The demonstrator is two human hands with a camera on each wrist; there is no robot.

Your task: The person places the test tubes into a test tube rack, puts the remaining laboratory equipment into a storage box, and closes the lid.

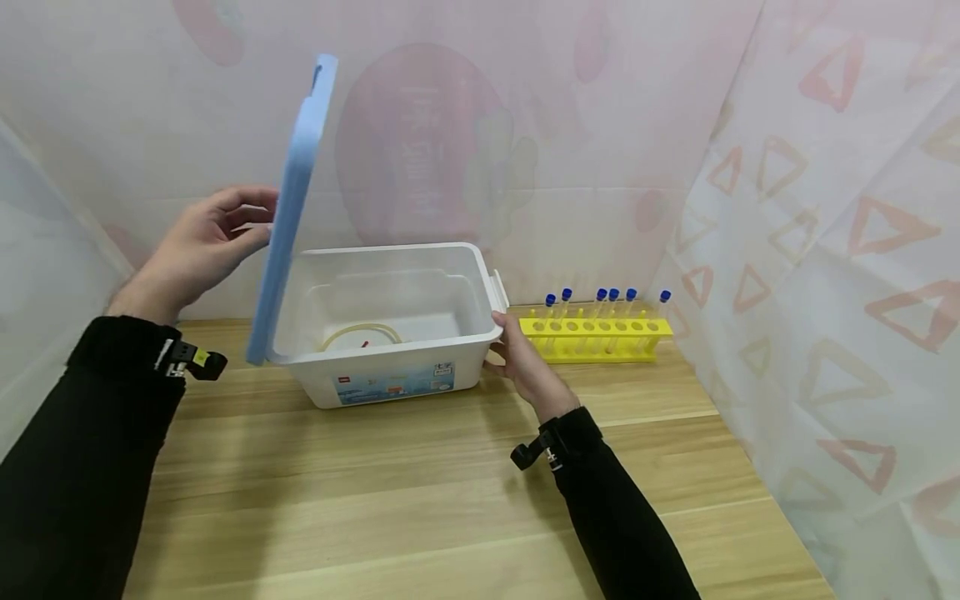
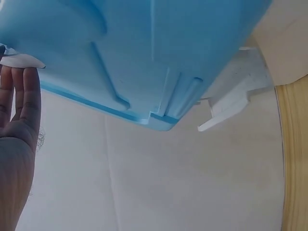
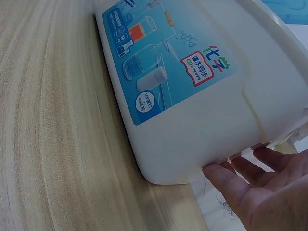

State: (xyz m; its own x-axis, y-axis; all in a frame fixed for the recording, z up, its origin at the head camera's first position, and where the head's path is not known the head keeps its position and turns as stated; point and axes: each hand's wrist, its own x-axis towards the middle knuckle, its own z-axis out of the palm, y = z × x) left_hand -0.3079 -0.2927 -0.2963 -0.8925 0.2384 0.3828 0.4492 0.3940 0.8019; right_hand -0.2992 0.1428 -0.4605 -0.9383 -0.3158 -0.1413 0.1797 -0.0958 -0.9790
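Note:
A white plastic storage box (image 1: 397, 354) with a blue printed label stands on the table. Inside it lie a pale yellow tube (image 1: 360, 327) and a small red piece. Its light blue lid (image 1: 296, 192) is raised nearly upright at the box's left end, leaning slightly right. My left hand (image 1: 206, 246) holds the lid by its outer face, fingertips at a white part (image 2: 23, 60) of it. At the box's right end my right hand (image 1: 528, 362) touches the wall, fingers (image 3: 231, 185) extended against it and thumb near the rim. The lid hides the left fingertips in the head view.
Right of the box is a yellow test tube rack (image 1: 596, 337) holding several blue-capped tubes. The wooden table (image 1: 390, 492) meets patterned sheets (image 1: 825, 250) hung behind and at the sides. A white latch (image 1: 499, 290) sticks out from the box's right end.

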